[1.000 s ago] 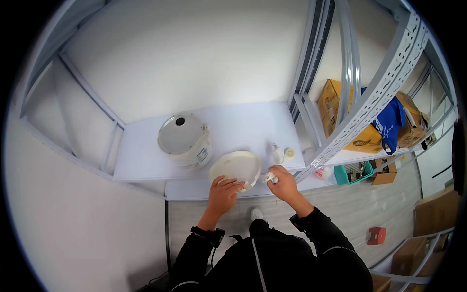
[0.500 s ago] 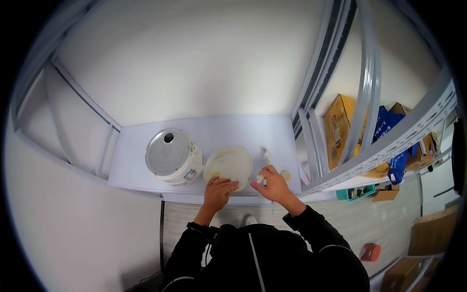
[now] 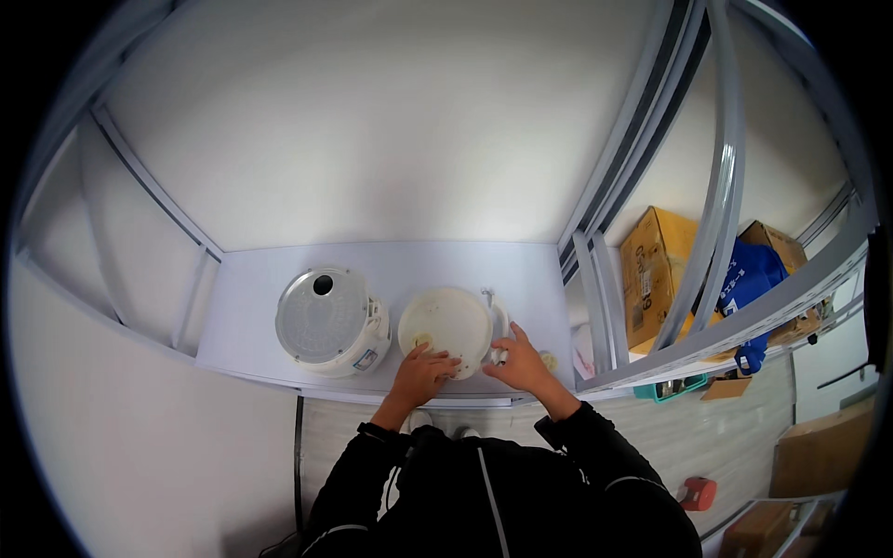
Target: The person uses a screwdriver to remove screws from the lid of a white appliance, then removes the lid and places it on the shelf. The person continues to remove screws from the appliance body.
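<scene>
A round cream lid [image 3: 446, 325] lies flat on the white shelf [image 3: 391, 265]. My left hand [image 3: 425, 368] rests on the lid's near edge, fingers spread over it. My right hand [image 3: 518, 359] is at the lid's right rim and grips a small white part [image 3: 499, 354] there. To the left stands a white rice cooker body [image 3: 330, 321] with a grey round top and a dark hole in it. A small yellowish round piece [image 3: 550, 360] lies on the shelf just right of my right hand.
Grey metal shelf uprights [image 3: 605, 242] rise on the right. Behind them stand cardboard boxes [image 3: 651, 265] and a blue bag [image 3: 749, 279]. A teal tray [image 3: 665, 391] and a red object [image 3: 696, 493] sit on the wooden floor below.
The view has swung so the shelf sits more central. Both hands stay at the cream lid; my left hand has moved further onto its near edge.
</scene>
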### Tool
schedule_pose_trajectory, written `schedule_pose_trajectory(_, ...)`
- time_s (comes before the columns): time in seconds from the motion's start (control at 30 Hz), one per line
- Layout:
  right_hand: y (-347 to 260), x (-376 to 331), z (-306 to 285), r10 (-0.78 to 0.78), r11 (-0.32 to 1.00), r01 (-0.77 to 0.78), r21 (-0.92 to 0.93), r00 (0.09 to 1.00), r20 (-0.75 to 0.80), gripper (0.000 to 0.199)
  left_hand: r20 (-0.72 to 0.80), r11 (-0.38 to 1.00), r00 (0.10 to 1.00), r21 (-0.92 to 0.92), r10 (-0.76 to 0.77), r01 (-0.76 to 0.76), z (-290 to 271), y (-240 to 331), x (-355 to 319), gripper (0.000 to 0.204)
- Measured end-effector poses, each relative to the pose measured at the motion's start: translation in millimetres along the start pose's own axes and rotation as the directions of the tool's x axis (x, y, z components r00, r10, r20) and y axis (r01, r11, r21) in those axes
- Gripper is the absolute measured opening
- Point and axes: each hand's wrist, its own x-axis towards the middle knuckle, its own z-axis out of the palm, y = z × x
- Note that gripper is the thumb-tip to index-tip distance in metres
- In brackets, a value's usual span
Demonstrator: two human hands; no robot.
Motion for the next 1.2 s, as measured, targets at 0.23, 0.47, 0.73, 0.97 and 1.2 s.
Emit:
schedule_pose_trajectory(0.23, 11.7, 13.7, 8.8, 0.073, 0.997, -0.073, -0.017, 0.997, 0.022, 0.065, 0.086, 0.998, 0.995, -0.036, 0.046, -0.043, 1.7, -15.1, 8.6, 0.009)
schedule_pose_trajectory(0.47, -3.8, 18.1, 11.4, 0.165, 0.982, -0.167, -0.084, 0.986, -0.026, 0.066, 0.13, 0.997, 0.989, -0.019, 0.077, -0.075, 2.2, -21.9, 15.9, 0.008)
schedule_pose_trajectory(0.73, -0.2, 22.3, 13.8, 0.16, 0.984, -0.158, -0.079, 0.987, 0.021, 0.081, 0.104, 0.997, 0.992, -0.025, 0.074, -0.072, 6.4, -16.1, 22.4, 0.007)
schedule_pose_trajectory(0.97, -2.9, 13.5, 2.1, 0.056, 0.997, -0.062, -0.053, 0.992, -0.111, 0.074, 0.125, 0.998, 0.992, 0.056, 0.003, -0.01, 17.8, -7.8, 24.4, 0.014)
schedule_pose_trajectory(1.2, -41.2, 0.4, -50.0, -0.205, 0.975, 0.219, 0.034, 0.95, -0.235, 0.069, 0.142, 0.992, 0.985, 0.097, -0.095, 0.082, 14.0, 10.4, 31.2, 0.034)
